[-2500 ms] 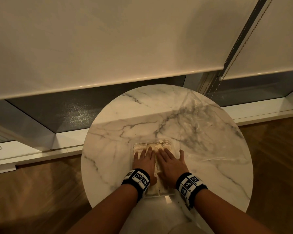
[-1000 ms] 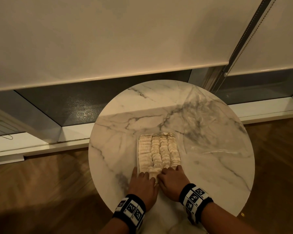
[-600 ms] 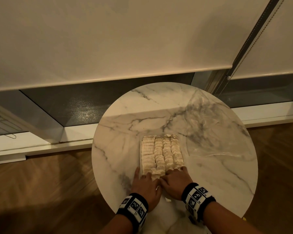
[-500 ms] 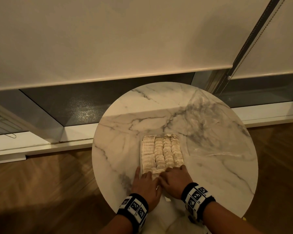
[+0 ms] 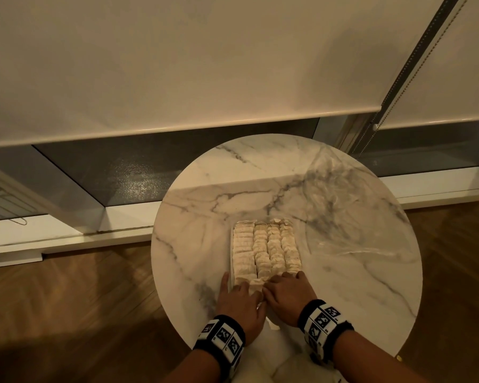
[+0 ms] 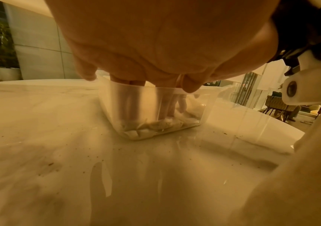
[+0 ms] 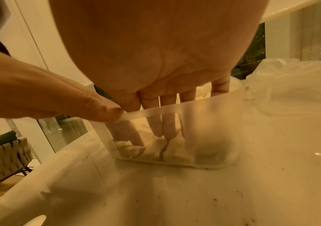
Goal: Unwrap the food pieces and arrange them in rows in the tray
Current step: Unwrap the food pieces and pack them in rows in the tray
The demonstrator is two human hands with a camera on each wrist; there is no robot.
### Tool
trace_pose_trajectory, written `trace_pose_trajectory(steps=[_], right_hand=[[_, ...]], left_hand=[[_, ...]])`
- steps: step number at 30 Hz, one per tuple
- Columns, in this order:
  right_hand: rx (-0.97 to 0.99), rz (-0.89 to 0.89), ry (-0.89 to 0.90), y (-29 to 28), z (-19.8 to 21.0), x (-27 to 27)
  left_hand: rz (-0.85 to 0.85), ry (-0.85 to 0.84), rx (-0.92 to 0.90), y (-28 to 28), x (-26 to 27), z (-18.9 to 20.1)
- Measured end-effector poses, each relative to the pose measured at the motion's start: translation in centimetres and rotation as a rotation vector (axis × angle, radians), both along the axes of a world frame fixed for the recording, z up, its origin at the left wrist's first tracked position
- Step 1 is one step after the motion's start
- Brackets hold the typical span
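Observation:
A clear plastic tray stands on the round marble table. Pale food pieces fill it in several lengthwise rows. Both hands are at its near end. My left hand reaches its fingers down inside the near wall onto the pieces, with the thumb outside the left rim. My right hand has straight fingers pressing on the pieces at the near right. Neither hand holds anything. The hands hide the nearest pieces in the head view.
A crumpled sheet of clear plastic wrap lies on the table right of the tray. Beyond the table are a low window sill and drawn roller blinds. Wooden floor surrounds the table.
Both hands lay flat over the tray, then drew back to its near end, uncovering the rows. Over the last half second they have hardly moved.

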State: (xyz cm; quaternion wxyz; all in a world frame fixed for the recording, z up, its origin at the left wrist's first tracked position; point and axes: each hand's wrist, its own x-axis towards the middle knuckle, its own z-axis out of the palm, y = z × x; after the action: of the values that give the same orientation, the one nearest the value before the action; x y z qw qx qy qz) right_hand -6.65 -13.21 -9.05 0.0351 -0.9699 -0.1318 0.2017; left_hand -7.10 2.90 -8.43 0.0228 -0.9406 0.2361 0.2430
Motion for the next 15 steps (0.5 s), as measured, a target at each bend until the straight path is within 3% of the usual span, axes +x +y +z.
trace_pose_trajectory(steps=[3,7,15], right_hand=[[0.026,-0.003,-0.063,-0.4,0.6,0.0],[-0.081,-0.062,-0.087,-0.8,1.0,-0.1],[-0.063,-0.029,-0.094,-1.8,1.8,-0.1]], left_hand=[[0.002,-0.022,-0.021,-0.1,0.0,0.3],[-0.011,-0.076,-0.098,-0.8,0.2,0.4],[-0.015,-0.018,-0.087,-2.4,0.8,0.5]])
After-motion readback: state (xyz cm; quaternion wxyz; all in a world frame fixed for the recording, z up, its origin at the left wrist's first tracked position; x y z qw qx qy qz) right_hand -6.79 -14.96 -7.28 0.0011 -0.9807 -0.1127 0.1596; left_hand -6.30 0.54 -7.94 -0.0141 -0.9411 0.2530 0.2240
